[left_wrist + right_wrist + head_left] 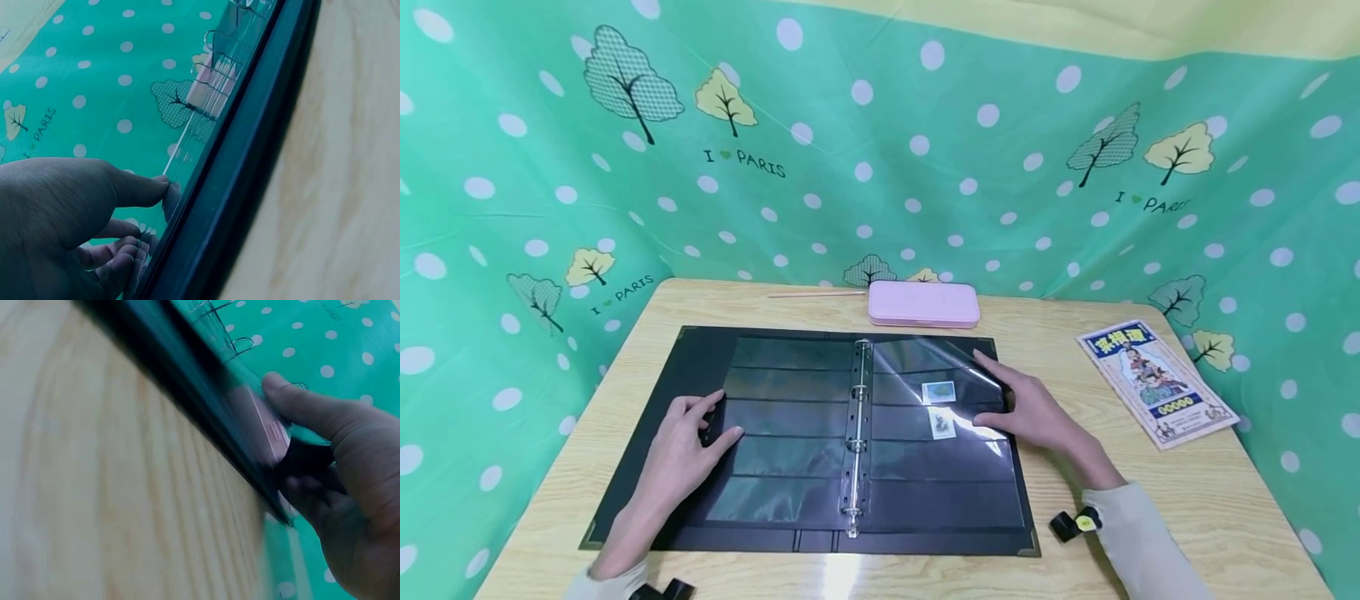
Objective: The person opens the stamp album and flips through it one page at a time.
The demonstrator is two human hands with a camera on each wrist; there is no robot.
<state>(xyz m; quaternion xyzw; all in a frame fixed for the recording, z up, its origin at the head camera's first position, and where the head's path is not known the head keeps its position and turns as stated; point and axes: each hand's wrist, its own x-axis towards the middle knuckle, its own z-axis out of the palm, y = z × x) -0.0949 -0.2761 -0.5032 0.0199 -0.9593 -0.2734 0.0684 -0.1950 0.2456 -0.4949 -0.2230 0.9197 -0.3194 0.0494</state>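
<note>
Nearby, pink case (923,303) behind binder (647,417), booklet (1157,382) right, stick (816,293) left.

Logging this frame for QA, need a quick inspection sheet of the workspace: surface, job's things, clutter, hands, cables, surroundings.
Surface: light wood-grain table, glare at near edge.
Job's things: black ring binder lying open flat; clear pocket sheets on both sides; two small stamps in right-page pockets.
Clutter: pink rectangular case and thin wooden stick behind the binder; printed colour leaflet at right.
Hands: left hand rests on the left page; right hand holds the right clear sheet's outer edge, slightly lifted.
Cables: nothing seen.
Surroundings: green polka-dot cloth with trees on all sides.
</note>
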